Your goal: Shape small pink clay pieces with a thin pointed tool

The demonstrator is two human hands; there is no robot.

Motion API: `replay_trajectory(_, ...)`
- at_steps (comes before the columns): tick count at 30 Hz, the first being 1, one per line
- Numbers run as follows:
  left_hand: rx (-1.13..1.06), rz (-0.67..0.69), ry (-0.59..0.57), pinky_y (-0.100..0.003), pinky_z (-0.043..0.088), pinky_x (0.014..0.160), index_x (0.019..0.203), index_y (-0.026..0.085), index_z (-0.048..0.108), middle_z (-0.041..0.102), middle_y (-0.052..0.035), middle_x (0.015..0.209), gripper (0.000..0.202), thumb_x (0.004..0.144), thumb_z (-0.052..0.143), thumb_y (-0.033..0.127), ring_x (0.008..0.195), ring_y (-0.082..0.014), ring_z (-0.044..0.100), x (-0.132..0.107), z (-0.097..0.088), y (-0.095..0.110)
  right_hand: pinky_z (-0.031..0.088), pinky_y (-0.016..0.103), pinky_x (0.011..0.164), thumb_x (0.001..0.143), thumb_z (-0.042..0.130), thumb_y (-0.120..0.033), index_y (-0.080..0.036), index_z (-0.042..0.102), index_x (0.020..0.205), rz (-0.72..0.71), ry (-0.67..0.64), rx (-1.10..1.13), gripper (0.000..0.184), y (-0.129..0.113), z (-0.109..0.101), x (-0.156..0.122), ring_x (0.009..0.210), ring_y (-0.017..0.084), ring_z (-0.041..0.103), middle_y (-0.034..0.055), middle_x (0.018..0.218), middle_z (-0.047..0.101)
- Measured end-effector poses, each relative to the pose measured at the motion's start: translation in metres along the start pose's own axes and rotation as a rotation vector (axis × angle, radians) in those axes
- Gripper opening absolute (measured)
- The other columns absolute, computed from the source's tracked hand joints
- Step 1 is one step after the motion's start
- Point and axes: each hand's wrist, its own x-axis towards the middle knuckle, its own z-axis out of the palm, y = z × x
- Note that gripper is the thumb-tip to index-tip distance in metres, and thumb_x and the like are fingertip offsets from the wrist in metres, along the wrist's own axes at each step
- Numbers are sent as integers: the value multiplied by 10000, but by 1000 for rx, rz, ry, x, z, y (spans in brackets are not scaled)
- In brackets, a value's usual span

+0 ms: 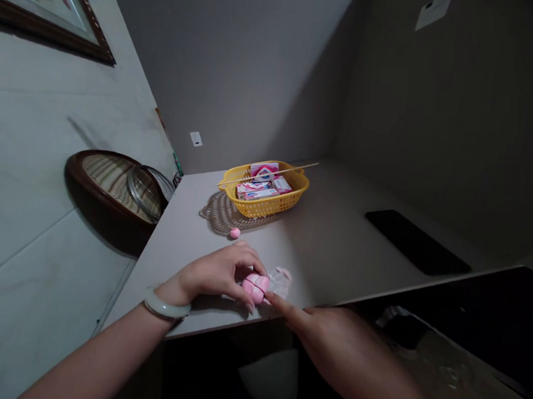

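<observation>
My left hand [218, 275], with a pale green bangle [166, 304] on the wrist, curls over a lump of pink modelling clay [254, 288] at the counter's front edge. The tip of my right hand's [305, 320] index finger touches the lump from the right, and the other fingers are hidden. A crumpled transparent plastic wrapper [280, 282] lies just beyond the lump. A small pink ball [235, 233] sits on the grey counter [172, 284], farther from my hands.
A yellow plastic basket [262, 205] holds several pink-and-white boxes, with a wooden skewer [268, 174] across it, on a woven placemat [219, 215]. A black tablet or phone [417, 242] lies to the right. A round brown-rimmed tray [115, 186] and a glass lid [144, 193] stand left.
</observation>
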Motion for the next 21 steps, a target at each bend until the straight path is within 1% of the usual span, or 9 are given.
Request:
replay_trajectory(2, 4, 2, 3, -317, 451, 864, 1005, 187, 746, 686, -50, 956, 507, 623, 887, 489, 932, -210, 598, 0, 0, 1, 426, 202, 529, 832, 477, -42, -340, 495, 1477, -10, -99, -5, 711, -1, -2, 4, 573, 151, 670, 16, 824, 776)
replay_trajectory(5, -2, 0, -14, -317, 447, 872, 1020, 198, 751, 688, -46, 956, 512, 615, 896, 474, 940, -211, 593, -1, 0, 2, 453, 201, 563, 849, 464, -55, -416, 425, 1503, -5, -194, 19, 749, 12, -7, -3, 659, 157, 699, 0, 908, 778)
replay_trajectory(6, -6, 3, -18, -316, 447, 872, 1021, 197, 752, 689, -47, 958, 518, 608, 900, 474, 944, -213, 592, 0, 0, 3, 466, 200, 580, 867, 464, -73, -439, 422, 1498, -2, -200, 32, 731, 17, -8, -7, 705, 160, 709, 1, 974, 778)
replay_trajectory(8, -4, 8, -23, -318, 448, 877, 1017, 192, 751, 689, -52, 965, 524, 607, 898, 483, 953, -217, 592, 0, 0, 2, 474, 196, 581, 871, 468, -85, -467, 425, 1487, 10, -191, 32, 727, 21, -7, -10, 720, 158, 713, -4, 1022, 775)
replay_trajectory(11, 8, 5, -15, -322, 449, 879, 1010, 184, 745, 695, -57, 962, 530, 608, 893, 496, 943, -216, 596, 0, 0, 1, 482, 210, 596, 833, 464, -43, -415, 396, 1518, 15, -192, -1, 783, 12, 0, -3, 671, 158, 701, 4, 941, 779)
replay_trajectory(14, 6, 3, -2, -320, 451, 878, 1002, 180, 743, 693, -57, 966, 519, 615, 891, 493, 939, -212, 604, -1, -1, -1, 490, 234, 614, 870, 443, -57, -344, 390, 1536, 0, -171, -13, 728, 3, 3, 3, 625, 166, 693, 22, 887, 781)
replay_trajectory(18, -12, -13, -9, -317, 456, 874, 1005, 179, 744, 686, -53, 960, 539, 607, 888, 513, 931, -208, 606, 0, 0, 0, 488, 208, 622, 910, 441, -98, -423, 394, 1517, 3, -200, 17, 689, 16, -5, -8, 718, 155, 715, -7, 970, 780)
replay_trajectory(20, -8, -14, -16, -311, 456, 864, 995, 178, 744, 686, -52, 949, 542, 598, 891, 517, 923, -208, 603, 0, 0, 0, 476, 197, 599, 884, 464, -75, -451, 412, 1499, 19, -212, -12, 723, 18, -8, -11, 697, 151, 711, -20, 954, 780)
replay_trajectory(21, -3, -9, -19, -310, 455, 863, 992, 176, 743, 687, -52, 945, 541, 596, 893, 514, 922, -208, 602, 1, 0, 0, 469, 198, 585, 854, 473, -45, -438, 414, 1502, 21, -213, -34, 760, 16, -7, -10, 678, 154, 707, -13, 944, 782)
